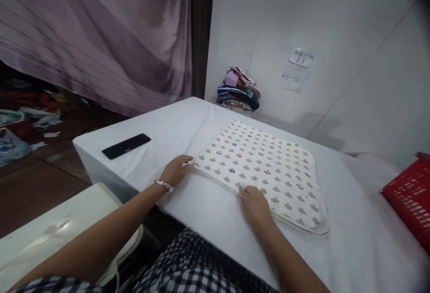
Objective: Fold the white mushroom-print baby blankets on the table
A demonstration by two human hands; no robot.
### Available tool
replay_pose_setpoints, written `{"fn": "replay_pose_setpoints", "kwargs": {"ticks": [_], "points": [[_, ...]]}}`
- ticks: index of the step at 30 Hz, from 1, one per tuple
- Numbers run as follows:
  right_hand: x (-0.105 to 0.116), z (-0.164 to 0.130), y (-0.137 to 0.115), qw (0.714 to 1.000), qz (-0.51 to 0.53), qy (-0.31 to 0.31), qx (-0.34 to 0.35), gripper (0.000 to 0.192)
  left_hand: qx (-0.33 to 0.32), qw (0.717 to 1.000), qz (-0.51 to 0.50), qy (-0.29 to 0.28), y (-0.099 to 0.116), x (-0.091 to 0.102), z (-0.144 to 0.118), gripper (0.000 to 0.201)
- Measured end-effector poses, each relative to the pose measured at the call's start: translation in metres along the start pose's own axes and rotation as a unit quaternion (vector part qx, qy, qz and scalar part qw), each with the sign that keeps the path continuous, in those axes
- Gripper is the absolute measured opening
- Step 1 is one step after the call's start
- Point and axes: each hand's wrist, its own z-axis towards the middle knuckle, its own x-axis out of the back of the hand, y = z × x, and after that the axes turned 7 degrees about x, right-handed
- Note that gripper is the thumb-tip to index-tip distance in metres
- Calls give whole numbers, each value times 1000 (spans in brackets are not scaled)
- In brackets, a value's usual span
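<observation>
A folded white cloth (pixel 265 167) printed with small grey and coloured shapes lies flat on the white-covered table (pixel 188 127). My left hand (pixel 176 170), with a silver bracelet at the wrist, grips the cloth's near left corner with its fingers. The palm of my right hand (pixel 255 203) rests on the cloth's near edge, fingers spread flat on the fabric.
A black phone (pixel 126 145) lies near the table's left edge. A pile of folded colourful cloths (pixel 239 90) sits against the white wall, under paper notes (pixel 295 69). A red plastic basket (pixel 411 196) stands at the right. A purple curtain (pixel 101 33) hangs at the left.
</observation>
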Motion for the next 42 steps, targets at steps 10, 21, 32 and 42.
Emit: {"fn": "replay_pose_setpoints", "kwargs": {"ticks": [10,21,32,42], "points": [[-4,9,-2,1000,6,11,22,31,-98,991,59,-75,1,-7,6,28],[-12,6,-1,999,4,38,23,36,-74,993,64,-72,3,-5,-2,27],[-17,5,1,999,13,29,17,41,21,996,50,-71,12,-15,6,31],[-13,1,-7,999,13,33,19,35,66,996,-15,-60,5,-9,14,34]]}}
